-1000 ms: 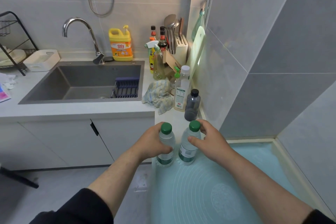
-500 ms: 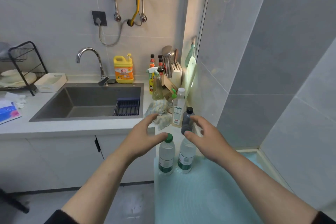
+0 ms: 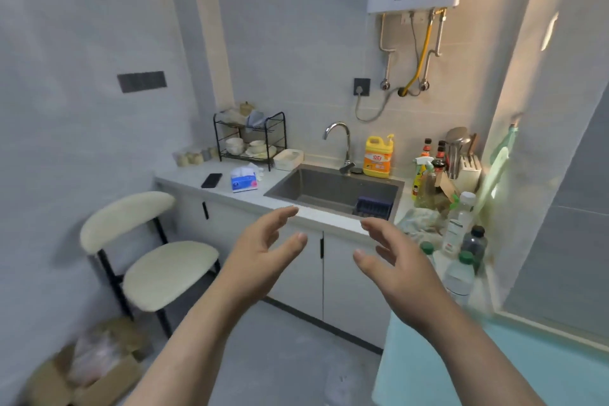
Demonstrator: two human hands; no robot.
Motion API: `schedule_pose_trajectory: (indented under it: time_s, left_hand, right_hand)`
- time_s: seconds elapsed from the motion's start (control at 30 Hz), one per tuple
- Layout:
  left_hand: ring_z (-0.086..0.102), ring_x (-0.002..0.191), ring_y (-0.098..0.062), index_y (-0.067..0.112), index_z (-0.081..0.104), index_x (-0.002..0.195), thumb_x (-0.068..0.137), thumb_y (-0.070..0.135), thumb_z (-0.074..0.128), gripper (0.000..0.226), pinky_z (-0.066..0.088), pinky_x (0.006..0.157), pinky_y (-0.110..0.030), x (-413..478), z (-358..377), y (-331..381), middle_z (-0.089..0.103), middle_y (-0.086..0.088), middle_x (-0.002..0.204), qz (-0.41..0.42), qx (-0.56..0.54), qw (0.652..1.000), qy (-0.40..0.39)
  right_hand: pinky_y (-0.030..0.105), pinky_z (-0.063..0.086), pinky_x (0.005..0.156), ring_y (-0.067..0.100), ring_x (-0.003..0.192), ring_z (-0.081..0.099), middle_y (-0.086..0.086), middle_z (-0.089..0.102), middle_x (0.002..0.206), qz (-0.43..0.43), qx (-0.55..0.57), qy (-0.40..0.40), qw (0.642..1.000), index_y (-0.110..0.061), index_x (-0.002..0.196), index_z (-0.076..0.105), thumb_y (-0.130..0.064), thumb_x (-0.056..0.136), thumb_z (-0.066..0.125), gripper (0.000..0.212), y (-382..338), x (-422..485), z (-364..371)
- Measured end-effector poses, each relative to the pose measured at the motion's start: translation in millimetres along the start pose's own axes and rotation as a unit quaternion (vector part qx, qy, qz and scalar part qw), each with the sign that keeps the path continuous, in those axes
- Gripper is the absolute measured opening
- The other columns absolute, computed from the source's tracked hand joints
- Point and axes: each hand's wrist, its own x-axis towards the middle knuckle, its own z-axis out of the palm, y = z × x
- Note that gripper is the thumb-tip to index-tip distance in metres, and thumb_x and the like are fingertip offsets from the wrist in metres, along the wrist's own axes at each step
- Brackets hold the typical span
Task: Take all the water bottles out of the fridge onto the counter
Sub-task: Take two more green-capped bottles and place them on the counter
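Two clear water bottles with green caps stand upright on the counter at the right: one [image 3: 459, 275] in plain sight, the other [image 3: 428, 249] mostly hidden behind my right hand. My right hand [image 3: 395, 269] hovers open just left of them, touching neither. Held out in mid-air over the cabinet fronts, my left hand [image 3: 263, 252] is open too, fingers spread and holding nothing. The fridge is out of view.
A light blue mat [image 3: 494, 369] covers the counter at lower right. Behind the bottles are a dark bottle [image 3: 474, 242], a white-capped bottle [image 3: 458, 224], a cloth [image 3: 420, 222] and condiments. The sink [image 3: 333, 189] lies ahead, a cream chair [image 3: 148, 260] and a cardboard box [image 3: 85, 376] at left.
Both hands have let go of the two green-capped bottles and drawn back from them. The view has swung up and to the left, bringing the chair and wall into sight.
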Motion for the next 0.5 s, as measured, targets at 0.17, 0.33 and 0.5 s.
schedule_pose_trajectory:
  time_s: [0.17,0.33,0.5]
  left_hand:
    - [0.044,0.136,-0.01,0.06,0.047,0.123,0.066,0.065,0.06,0.058,0.04,0.111,-0.042,-105,-73,4,0.048,0.016,0.147,-0.034,0.039,0.993,0.11]
    - [0.049,0.124,-0.004,0.059,0.048,0.119,0.063,0.065,0.058,0.057,0.042,0.101,-0.028,-201,-144,17,0.051,0.023,0.138,-0.061,0.059,0.973,0.213]
    - [0.04,0.13,-0.004,0.06,0.046,0.115,0.061,0.068,0.057,0.056,0.037,0.105,-0.03,-299,-213,31,0.044,0.025,0.138,-0.098,0.076,0.941,0.314]
  right_hand:
    - [0.029,0.038,0.096,0.006,0.121,0.043,-0.026,0.043,0.132,-0.067,0.041,-0.097,0.992,-0.047,0.134,0.042,-0.055,0.079,0.057,0.057,-61,-39,57]
    - [0.023,0.037,0.096,0.006,0.124,0.047,-0.021,0.048,0.136,-0.133,0.101,-0.184,0.969,-0.042,0.133,0.046,-0.037,0.09,0.065,0.047,-128,-70,125]
    - [0.01,0.04,0.095,-0.011,0.118,0.051,-0.022,0.057,0.127,-0.198,0.156,-0.277,0.927,-0.051,0.115,0.051,-0.046,0.076,0.061,0.04,-201,-110,197]
